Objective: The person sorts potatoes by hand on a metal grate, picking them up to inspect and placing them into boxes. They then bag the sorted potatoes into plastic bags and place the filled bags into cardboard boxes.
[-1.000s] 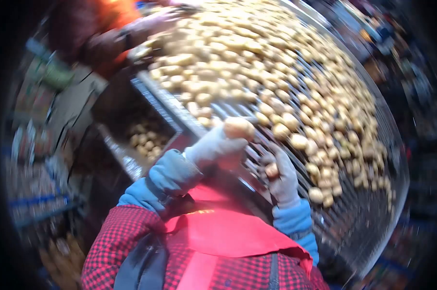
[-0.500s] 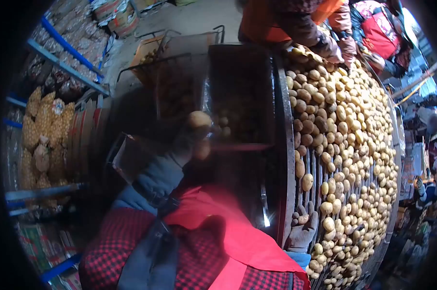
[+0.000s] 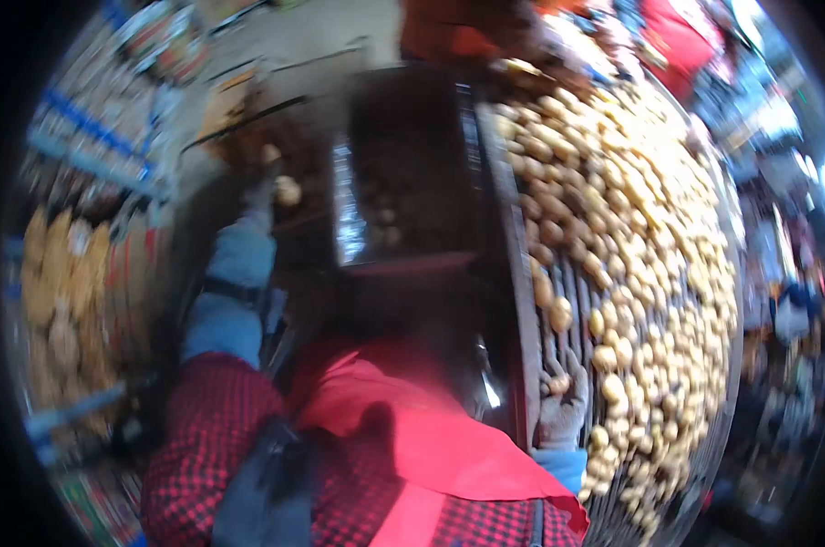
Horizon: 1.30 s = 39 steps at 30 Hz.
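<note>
My left hand, gloved and smeared by motion, stretches out over a dark crate area at left. Two potatoes show at its fingers: one potato beyond the fingertips and a paler potato beside them. My right hand, in a grey glove, rests palm up on the slatted sorting table. A small potato lies in its curled fingers. Many loose potatoes cover the slats just right of that hand.
A dark open crate with some potatoes inside stands left of the table's metal edge. Wire-handled carts stand farther left. Net sacks are stacked on a blue rack. Other people work at the table's far end.
My left hand has swung outward to the left and away from me, from beside the crate, with the two potatoes. My right hand stays on the slats. The view has shifted.
</note>
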Each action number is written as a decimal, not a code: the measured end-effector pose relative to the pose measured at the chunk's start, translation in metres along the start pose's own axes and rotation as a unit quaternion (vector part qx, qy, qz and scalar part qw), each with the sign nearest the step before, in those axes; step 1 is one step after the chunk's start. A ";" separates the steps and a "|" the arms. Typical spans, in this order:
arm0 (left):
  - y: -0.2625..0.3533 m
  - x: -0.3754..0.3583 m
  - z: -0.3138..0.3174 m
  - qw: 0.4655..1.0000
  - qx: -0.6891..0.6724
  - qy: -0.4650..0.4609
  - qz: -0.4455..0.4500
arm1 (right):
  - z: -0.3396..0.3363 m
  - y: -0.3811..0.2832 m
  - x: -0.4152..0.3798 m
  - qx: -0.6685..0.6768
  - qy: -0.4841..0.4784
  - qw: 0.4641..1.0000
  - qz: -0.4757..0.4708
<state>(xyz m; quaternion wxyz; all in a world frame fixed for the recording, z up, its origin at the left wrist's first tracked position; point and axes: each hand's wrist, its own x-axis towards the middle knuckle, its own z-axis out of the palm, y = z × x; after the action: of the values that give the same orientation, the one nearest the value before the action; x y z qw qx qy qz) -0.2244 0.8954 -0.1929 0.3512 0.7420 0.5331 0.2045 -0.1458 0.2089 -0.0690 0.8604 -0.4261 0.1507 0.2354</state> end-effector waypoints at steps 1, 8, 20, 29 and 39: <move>0.008 0.001 0.007 0.999 -0.027 -0.001 0.033 | 0.021 -0.002 -0.007 -0.014 0.034 0.999 -0.013; 0.150 -0.078 0.080 0.919 -0.201 -0.162 0.298 | 0.012 -0.009 -0.039 -0.031 0.095 0.994 -0.044; 0.395 -0.447 0.197 0.403 -0.108 -0.431 0.800 | -0.023 -0.005 -0.109 0.074 0.180 0.974 -0.118; 0.385 -0.564 0.255 0.321 0.156 -0.442 0.823 | -0.062 0.000 -0.131 0.188 0.268 0.922 -0.207; 0.365 -0.496 0.246 0.347 0.125 -0.468 0.803 | -0.053 -0.010 -0.134 0.205 0.277 0.917 -0.199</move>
<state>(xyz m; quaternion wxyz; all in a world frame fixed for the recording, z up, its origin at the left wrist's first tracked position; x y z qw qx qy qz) 0.0058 0.2898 -0.0525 0.1144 0.8250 -0.5501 -0.0607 -0.2562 0.1239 -0.0319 0.8816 -0.3101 0.3400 -0.1046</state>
